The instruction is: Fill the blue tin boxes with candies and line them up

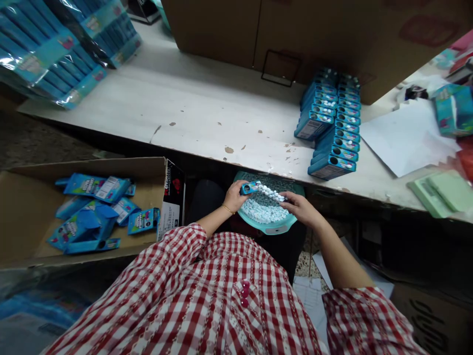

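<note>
My left hand grips a small blue candy box by its end, above a round teal tray resting at my lap. A row of white mints runs from the box's open end to my right hand, whose fingers hold the far end of the row. Whether a clear tube or strip surrounds the mints is too small to tell. Many more white mints lie heaped in the tray. Several filled blue boxes stand in stacked rows on the white table, beyond both hands.
To my left, an open cardboard box holds loose blue cartons. Plastic-wrapped blue packs lie at the table's far left. A large brown carton stands behind it, with white paper and green pads at the right.
</note>
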The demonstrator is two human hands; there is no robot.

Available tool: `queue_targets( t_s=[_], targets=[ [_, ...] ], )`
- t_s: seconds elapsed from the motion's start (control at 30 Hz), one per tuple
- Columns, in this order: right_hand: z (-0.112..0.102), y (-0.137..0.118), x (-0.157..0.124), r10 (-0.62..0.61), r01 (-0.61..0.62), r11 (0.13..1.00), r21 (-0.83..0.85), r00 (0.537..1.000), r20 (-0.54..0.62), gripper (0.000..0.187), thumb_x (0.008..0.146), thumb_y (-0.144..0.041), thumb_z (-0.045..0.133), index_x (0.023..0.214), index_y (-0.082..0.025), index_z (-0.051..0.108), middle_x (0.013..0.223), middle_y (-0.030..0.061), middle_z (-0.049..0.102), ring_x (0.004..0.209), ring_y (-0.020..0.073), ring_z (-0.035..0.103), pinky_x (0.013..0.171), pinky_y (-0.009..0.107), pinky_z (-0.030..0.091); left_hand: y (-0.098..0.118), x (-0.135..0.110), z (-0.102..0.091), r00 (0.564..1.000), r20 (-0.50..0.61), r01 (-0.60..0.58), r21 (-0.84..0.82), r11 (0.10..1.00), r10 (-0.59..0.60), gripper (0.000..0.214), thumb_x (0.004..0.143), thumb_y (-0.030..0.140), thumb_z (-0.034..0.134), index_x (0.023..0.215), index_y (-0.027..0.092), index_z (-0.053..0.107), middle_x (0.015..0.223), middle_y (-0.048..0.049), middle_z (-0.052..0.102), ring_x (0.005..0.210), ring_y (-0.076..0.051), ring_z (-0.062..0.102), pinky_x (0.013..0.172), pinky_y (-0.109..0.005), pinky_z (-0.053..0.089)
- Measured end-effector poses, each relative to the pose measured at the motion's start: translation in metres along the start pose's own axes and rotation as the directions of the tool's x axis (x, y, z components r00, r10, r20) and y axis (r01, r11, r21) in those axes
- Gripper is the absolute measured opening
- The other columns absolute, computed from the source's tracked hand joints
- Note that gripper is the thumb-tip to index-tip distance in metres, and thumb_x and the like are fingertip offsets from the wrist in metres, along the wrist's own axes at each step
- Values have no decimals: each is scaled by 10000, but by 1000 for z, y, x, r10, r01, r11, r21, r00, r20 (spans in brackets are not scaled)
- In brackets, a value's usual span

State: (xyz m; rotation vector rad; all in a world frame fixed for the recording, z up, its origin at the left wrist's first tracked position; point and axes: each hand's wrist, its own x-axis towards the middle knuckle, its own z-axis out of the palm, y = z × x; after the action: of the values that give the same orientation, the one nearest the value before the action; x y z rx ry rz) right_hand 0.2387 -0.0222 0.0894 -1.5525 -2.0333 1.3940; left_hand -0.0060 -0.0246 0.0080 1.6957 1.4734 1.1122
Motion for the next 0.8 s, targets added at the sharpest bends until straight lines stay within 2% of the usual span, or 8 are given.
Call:
queue_targets(
  t_s=[0.1,0.2,0.3,0.4,0.53,0.7,0.8],
  targets=[
    [-8,-35,3,15,-5,942,-336,1000,25,327,805,-308,509,1108,-208,580,941,48,651,866,188,579,772,293,430,5,0,10,999,51,-3,29,1000,2,333,650,168,691,964,168,581,978,-58,617,945,-200,578,865,-336,456],
    [-7,-69,6,118,-72,757,-649,993,27,344,836,-299,475,1166,-238,552,983,80,658,909,238,600,787,343,433,7,0,15,998,68,4,68,998,-8,330,660,171,682,974,164,582,994,-65,615,957,-207,570,870,-343,452],
    [-1,-95,7,151,-60,581,-812,988,35,323,861,-309,426,1153,-227,539,986,108,652,891,263,616,748,367,450,5,-1,16,997,80,16,95,995,-23,327,670,170,674,983,158,580,997,-70,614,962,-212,566,872,-346,447],
    [5,-108,9,165,-40,485,-874,985,46,294,881,-295,383,1109,-192,537,956,123,649,861,262,628,717,361,463,3,-1,17,996,78,32,98,995,-40,336,668,156,672,990,157,576,1003,-70,612,964,-210,564,870,-343,446],
    [10,-112,10,150,-15,442,-897,987,57,284,894,-276,350,1063,-159,547,950,132,644,856,265,630,704,349,467,1,0,18,996,71,47,60,997,-51,345,650,153,690,975,157,574,988,-62,611,955,-203,567,871,-336,446],
    [3,-113,-2,104,-38,457,-889,994,11,302,900,-296,333,1073,-195,559,957,94,651,824,243,633,680,324,462,2,1,14,988,109,109,-9,994,-107,360,649,165,699,977,159,551,983,-48,607,929,-181,578,854,-312,454],
    [-12,-105,-16,99,-113,509,-853,992,-72,335,886,-333,368,1156,-234,540,1055,76,641,877,226,621,707,309,452,13,1,11,974,193,102,108,989,-122,345,668,166,683,983,162,543,999,-55,601,950,-192,566,854,-318,447]
  ],
)
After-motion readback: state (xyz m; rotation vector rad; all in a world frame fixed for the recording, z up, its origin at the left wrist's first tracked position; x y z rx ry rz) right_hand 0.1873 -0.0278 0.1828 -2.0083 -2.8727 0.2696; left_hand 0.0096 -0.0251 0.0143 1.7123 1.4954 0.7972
